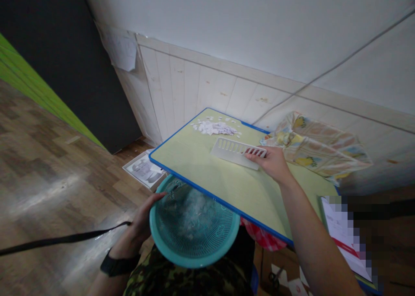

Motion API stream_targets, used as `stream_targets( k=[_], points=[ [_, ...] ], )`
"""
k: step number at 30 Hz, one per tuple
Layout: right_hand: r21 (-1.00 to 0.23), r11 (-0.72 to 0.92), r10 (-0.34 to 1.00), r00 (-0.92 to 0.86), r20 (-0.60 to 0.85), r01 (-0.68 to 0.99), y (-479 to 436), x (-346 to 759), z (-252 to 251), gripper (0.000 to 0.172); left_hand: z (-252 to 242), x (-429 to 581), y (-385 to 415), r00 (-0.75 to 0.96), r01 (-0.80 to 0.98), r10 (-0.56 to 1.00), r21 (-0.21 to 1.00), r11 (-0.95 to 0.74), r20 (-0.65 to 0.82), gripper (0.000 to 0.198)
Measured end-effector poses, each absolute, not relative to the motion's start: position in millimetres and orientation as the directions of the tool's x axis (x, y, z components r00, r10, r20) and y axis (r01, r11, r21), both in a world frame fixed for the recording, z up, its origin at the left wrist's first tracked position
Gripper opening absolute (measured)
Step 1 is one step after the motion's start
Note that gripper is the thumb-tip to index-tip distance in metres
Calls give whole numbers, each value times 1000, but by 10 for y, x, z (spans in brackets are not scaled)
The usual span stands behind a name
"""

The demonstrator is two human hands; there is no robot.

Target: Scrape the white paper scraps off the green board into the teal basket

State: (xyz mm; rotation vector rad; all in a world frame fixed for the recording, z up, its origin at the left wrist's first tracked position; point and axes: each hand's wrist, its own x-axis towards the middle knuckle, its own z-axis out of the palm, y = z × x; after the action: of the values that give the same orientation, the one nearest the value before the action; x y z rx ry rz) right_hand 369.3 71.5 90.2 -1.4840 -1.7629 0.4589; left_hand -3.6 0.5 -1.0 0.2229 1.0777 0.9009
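Observation:
My left hand (145, 214) is closed on the left rim of a teal plastic colander (194, 260), its fingers partly hidden. Whitish shreds (196, 209) lie inside the colander, too blurred to name. In my right hand (270, 160) is a flat white plastic piece with a row of slots (231, 151), gripped at its right end and tilted over the light green tabletop (194, 166). Beyond it, toward the far corner, a heap of torn white paper scraps (215, 127) lies on the tabletop.
Patterned cloth (324, 147) is bunched at the table's right back, by the wall. A paper in a folder (346, 240) lies at the right end. A shallow box (144, 170) sits on the floor at left, and scissors (275, 276) lie below the table.

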Motion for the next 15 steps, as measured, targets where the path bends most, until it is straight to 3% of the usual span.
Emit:
stream_targets(
  k=[5, 11, 15],
  points=[
    [-750, 247, 965, -85, 248, 613, 697, 3676, 904, 38, -60, -48, 18, 186, -526, 726, 557, 643, -662, 23],
    [-757, 273, 936, 17, 351, 593, 762, 3547, 840, 34, -35, -33, 4, 194, -526, 714, 543, 655, -673, 23],
    [-750, 269, 940, 3, 340, 604, 813, 3412, 765, 30, -77, -57, 5, 205, -525, 721, 547, 652, -662, 19]
  ],
)
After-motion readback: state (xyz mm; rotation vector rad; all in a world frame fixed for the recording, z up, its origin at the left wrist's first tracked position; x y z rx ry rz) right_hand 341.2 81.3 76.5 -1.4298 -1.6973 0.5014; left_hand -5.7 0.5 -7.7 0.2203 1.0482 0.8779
